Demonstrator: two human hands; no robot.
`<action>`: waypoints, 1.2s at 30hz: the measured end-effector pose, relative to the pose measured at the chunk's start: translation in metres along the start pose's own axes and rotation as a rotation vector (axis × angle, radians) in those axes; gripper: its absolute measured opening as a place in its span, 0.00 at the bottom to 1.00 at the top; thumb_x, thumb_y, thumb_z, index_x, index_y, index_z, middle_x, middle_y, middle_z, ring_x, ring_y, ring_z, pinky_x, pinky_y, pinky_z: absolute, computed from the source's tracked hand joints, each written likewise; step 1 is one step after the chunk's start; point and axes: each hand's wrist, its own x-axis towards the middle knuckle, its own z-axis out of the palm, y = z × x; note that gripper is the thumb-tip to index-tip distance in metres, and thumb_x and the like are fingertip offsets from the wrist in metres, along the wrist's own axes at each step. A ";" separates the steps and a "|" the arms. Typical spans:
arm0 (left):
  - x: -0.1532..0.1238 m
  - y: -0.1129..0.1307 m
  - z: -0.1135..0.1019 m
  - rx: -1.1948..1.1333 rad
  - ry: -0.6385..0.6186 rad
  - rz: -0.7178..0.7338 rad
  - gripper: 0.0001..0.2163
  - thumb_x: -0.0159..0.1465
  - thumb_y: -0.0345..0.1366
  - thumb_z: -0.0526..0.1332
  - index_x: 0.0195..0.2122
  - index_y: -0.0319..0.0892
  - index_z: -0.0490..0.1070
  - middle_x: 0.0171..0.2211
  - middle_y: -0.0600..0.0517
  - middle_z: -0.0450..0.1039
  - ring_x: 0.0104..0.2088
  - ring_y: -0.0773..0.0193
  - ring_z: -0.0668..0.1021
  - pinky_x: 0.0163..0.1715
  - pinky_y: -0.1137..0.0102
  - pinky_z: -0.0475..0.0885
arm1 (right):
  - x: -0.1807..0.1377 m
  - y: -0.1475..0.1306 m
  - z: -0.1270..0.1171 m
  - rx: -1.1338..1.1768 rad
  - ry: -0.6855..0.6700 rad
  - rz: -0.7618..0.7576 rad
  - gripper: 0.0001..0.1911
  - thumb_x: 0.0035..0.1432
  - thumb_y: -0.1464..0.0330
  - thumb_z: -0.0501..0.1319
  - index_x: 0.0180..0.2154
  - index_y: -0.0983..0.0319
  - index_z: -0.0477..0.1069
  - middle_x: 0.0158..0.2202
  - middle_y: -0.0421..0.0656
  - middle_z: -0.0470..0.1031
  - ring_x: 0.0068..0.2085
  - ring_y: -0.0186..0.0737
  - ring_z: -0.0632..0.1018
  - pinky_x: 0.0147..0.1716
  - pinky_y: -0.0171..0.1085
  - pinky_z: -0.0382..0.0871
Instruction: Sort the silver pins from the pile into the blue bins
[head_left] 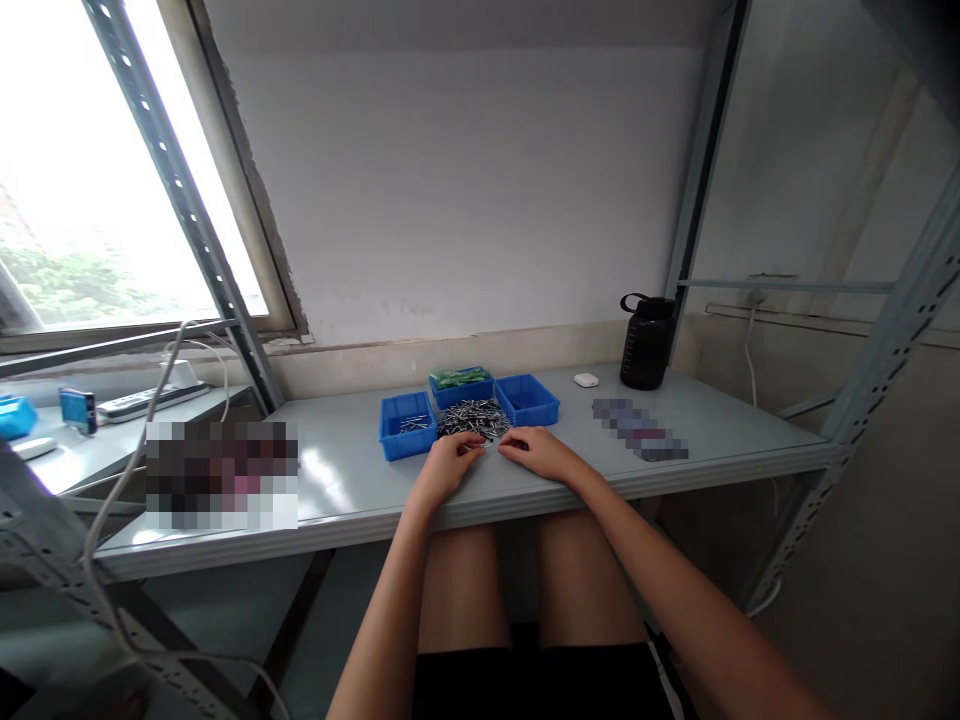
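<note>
A heap of small silver metal pieces (474, 416), with the look of screws or nails, lies on the table just beyond my hands. My left hand (450, 463) rests at the heap's near left side, its thumb and fingers closed together. A thin silver glint shows by its fingertips, too small to name. Close by on the other side, my right hand (538, 452) has its fingers curled and pressed together; whatever they hold is hidden. The left blue bin (407, 448) contains several thin metal pieces. Behind the heap, another blue bin (460, 394) holds green packets (457, 377). The right blue bin (529, 400) shows its dark inside.
On the grey table (352, 500) stand a black bottle (646, 345) and a small white case (586, 380) at the back right. Blurred patches cover items at left and right. Metal shelf posts (169, 160) flank the table; a white cable (112, 500) hangs at left.
</note>
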 end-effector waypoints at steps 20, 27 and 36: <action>-0.001 -0.003 0.003 -0.010 0.037 0.009 0.08 0.66 0.38 0.60 0.39 0.36 0.72 0.35 0.51 0.74 0.37 0.62 0.78 0.40 0.62 0.74 | 0.000 -0.002 -0.001 0.003 0.000 -0.003 0.12 0.65 0.62 0.58 0.40 0.65 0.73 0.38 0.43 0.76 0.40 0.39 0.77 0.43 0.44 0.71; 0.001 -0.001 0.001 -0.025 0.068 0.021 0.07 0.65 0.36 0.61 0.36 0.37 0.72 0.32 0.53 0.74 0.32 0.65 0.76 0.36 0.65 0.73 | -0.001 -0.011 -0.003 0.007 0.009 -0.017 0.09 0.64 0.65 0.59 0.39 0.64 0.73 0.37 0.43 0.77 0.40 0.40 0.76 0.42 0.43 0.70; -0.063 0.053 0.015 -0.123 0.200 0.066 0.05 0.60 0.30 0.58 0.35 0.40 0.73 0.31 0.52 0.77 0.32 0.63 0.77 0.34 0.71 0.71 | -0.075 -0.072 -0.026 0.087 0.038 -0.026 0.13 0.65 0.63 0.56 0.50 0.56 0.69 0.42 0.42 0.76 0.38 0.38 0.76 0.38 0.36 0.69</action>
